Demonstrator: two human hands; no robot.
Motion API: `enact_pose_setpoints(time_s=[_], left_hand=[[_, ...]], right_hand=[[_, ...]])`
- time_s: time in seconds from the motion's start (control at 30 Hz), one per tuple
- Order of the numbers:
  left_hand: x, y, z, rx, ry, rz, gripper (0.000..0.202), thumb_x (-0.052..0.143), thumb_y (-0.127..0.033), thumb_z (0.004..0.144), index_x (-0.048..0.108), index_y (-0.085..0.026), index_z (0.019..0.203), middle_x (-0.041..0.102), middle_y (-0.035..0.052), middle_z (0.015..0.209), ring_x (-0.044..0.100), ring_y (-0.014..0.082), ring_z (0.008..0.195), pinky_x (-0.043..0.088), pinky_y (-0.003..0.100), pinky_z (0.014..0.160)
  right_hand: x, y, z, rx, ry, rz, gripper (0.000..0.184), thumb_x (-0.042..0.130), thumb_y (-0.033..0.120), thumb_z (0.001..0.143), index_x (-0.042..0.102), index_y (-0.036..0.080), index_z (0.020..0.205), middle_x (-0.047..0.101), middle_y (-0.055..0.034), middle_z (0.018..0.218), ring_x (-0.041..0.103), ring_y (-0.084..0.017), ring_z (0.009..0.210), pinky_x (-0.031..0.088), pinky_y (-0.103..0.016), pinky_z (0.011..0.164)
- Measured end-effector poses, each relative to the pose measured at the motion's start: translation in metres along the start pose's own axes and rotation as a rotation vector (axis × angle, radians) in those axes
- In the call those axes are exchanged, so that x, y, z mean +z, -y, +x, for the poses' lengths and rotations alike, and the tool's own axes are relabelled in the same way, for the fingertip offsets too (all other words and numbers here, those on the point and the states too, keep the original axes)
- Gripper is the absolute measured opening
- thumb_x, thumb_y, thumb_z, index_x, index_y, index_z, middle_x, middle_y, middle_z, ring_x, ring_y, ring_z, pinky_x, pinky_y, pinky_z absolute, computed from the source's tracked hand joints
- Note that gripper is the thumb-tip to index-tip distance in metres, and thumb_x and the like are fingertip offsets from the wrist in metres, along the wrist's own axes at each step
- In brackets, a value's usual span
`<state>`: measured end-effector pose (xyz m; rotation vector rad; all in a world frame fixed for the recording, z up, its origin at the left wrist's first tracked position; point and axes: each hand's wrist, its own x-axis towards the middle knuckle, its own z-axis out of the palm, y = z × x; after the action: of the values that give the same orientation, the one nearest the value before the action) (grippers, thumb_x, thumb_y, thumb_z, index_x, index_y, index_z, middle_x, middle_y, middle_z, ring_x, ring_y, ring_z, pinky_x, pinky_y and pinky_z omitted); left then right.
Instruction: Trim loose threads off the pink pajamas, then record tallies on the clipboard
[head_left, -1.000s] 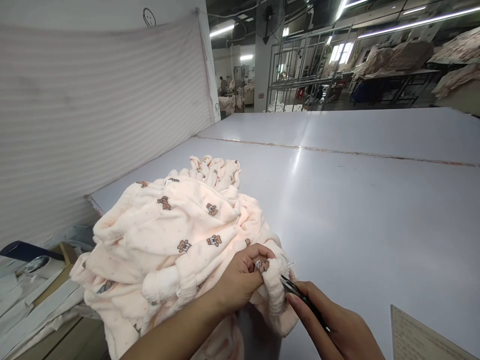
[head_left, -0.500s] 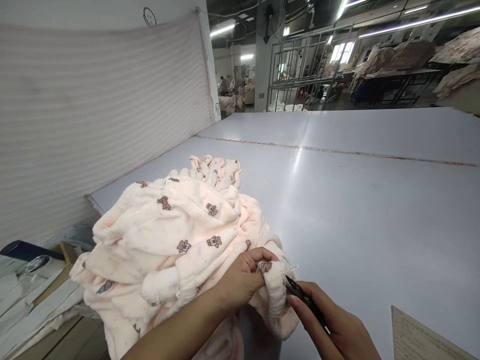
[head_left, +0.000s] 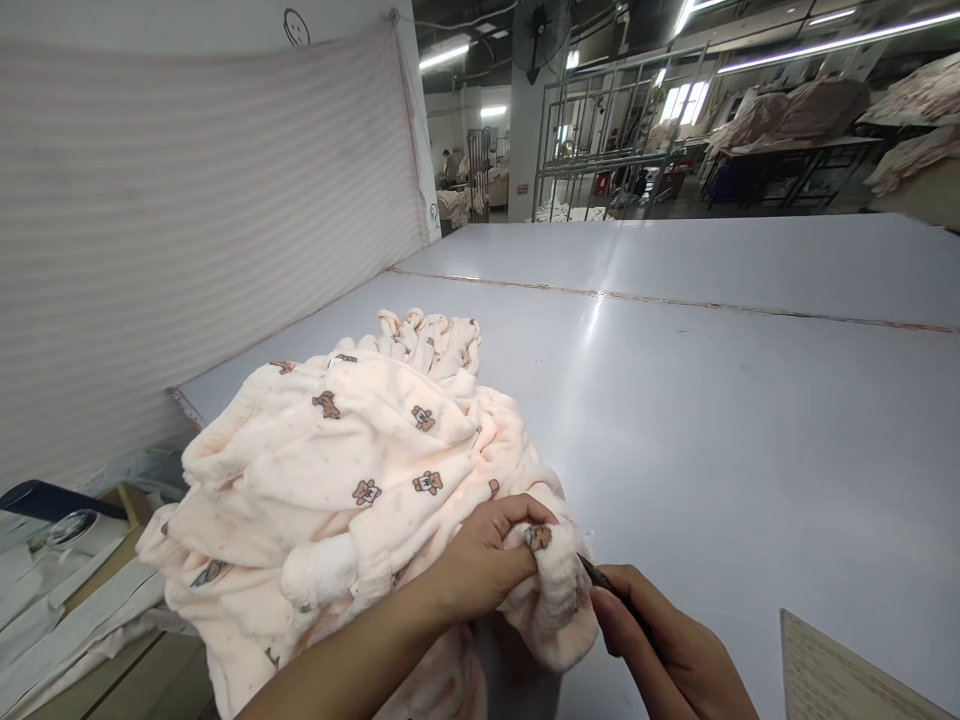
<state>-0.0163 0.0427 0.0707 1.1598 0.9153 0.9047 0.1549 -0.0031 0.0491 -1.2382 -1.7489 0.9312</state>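
Note:
A heap of pale pink fleece garments (head_left: pixel 352 470) printed with small brown bears lies on the near left corner of a large white table (head_left: pixel 712 400). My left hand (head_left: pixel 480 560) is closed, pinching a ribbed cuff (head_left: pixel 559 600) at the near edge of the heap. My right hand (head_left: pixel 667 650) is closed round a thin dark tool (head_left: pixel 600 580), whose tip touches the cuff just right of my left fingers.
A striped cloth screen (head_left: pixel 187 220) hangs along the table's left side. A tan sheet of paper (head_left: pixel 840 675) lies at the near right. Boxes and white strips (head_left: pixel 67 580) sit below the table on the left. Metal racks (head_left: pixel 600 130) and piled fabric stand far behind.
My right hand has pushed the tool's tip slightly left, closer into the cuff. My left hand keeps its pinch and has barely shifted.

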Motion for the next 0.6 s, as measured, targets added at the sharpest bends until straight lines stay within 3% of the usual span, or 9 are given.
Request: enact_pose_setpoints(time_s=[0.1,0.2,0.27,0.33,0.4,0.47,0.5,0.6], left_hand=[[-0.01,-0.02,0.006,0.164,-0.118,0.44,0.007,0.051,-0.017,0.074,0.058,-0.017,0.077,0.057,-0.0025,0.071,0.05,0.0121,0.069,0.037,0.022,0.067],[-0.026,-0.037,0.017,0.227,-0.155,0.82,0.011,0.051,-0.016,0.072,0.06,-0.019,0.078,0.06,-0.0022,0.072,0.053,0.0147,0.071,0.037,0.024,0.068],[-0.038,-0.036,0.024,0.265,-0.095,0.997,0.01,0.054,-0.019,0.073,0.061,-0.019,0.079,0.06,0.0002,0.076,0.053,0.0168,0.076,0.038,0.026,0.071],[-0.049,-0.024,0.027,0.3,0.057,1.139,0.012,0.058,-0.027,0.074,0.063,-0.019,0.082,0.058,0.0035,0.087,0.051,0.0192,0.085,0.038,0.028,0.077],[-0.057,-0.007,0.026,0.297,0.233,1.252,0.019,0.062,-0.034,0.073,0.063,-0.02,0.086,0.055,0.0058,0.097,0.048,0.0212,0.091,0.037,0.031,0.081],[-0.058,0.008,0.023,0.253,0.347,1.27,0.017,0.06,-0.034,0.075,0.062,-0.019,0.084,0.054,0.0063,0.096,0.048,0.0208,0.088,0.037,0.031,0.078],[-0.057,0.011,0.022,0.221,0.347,1.214,0.016,0.057,-0.032,0.078,0.061,-0.018,0.083,0.054,0.006,0.092,0.049,0.0201,0.085,0.037,0.03,0.076],[-0.037,0.007,0.019,0.157,0.16,0.807,0.024,0.041,-0.035,0.087,0.056,-0.016,0.088,0.056,0.0046,0.085,0.052,0.018,0.08,0.04,0.028,0.072]], right_hand=[[0.016,-0.024,-0.003,-0.089,0.053,-0.028,0.022,0.053,0.037,0.082,0.053,0.023,0.1,0.064,-0.0009,0.085,0.061,-0.014,0.074,0.048,-0.02,0.068],[0.018,-0.051,-0.008,0.001,0.127,-0.099,0.016,0.053,0.037,0.082,0.052,0.022,0.088,0.058,0.0026,0.067,0.054,-0.013,0.057,0.043,-0.021,0.056],[0.0,-0.064,-0.01,0.145,0.005,-0.019,0.022,0.051,0.04,0.083,0.046,0.021,0.071,0.045,0.0046,0.06,0.045,-0.011,0.054,0.038,-0.021,0.052],[-0.029,-0.072,-0.011,0.301,-0.237,0.105,0.03,0.054,0.045,0.08,0.039,0.021,0.068,0.035,0.0054,0.061,0.038,-0.011,0.056,0.034,-0.02,0.052],[-0.057,-0.073,-0.013,0.416,-0.39,0.182,0.034,0.055,0.048,0.079,0.033,0.022,0.07,0.028,0.0064,0.062,0.032,-0.01,0.054,0.03,-0.019,0.049],[-0.072,-0.067,-0.013,0.48,-0.406,0.235,0.036,0.054,0.049,0.079,0.03,0.023,0.071,0.023,0.0067,0.062,0.026,-0.009,0.053,0.026,-0.019,0.047],[-0.073,-0.062,-0.012,0.504,-0.401,0.268,0.037,0.055,0.049,0.078,0.03,0.023,0.071,0.022,0.0067,0.063,0.025,-0.009,0.053,0.025,-0.019,0.047],[-0.061,-0.037,-0.007,0.541,-0.36,0.345,0.037,0.058,0.048,0.075,0.032,0.022,0.069,0.022,0.0064,0.062,0.025,-0.009,0.053,0.027,-0.019,0.048]])
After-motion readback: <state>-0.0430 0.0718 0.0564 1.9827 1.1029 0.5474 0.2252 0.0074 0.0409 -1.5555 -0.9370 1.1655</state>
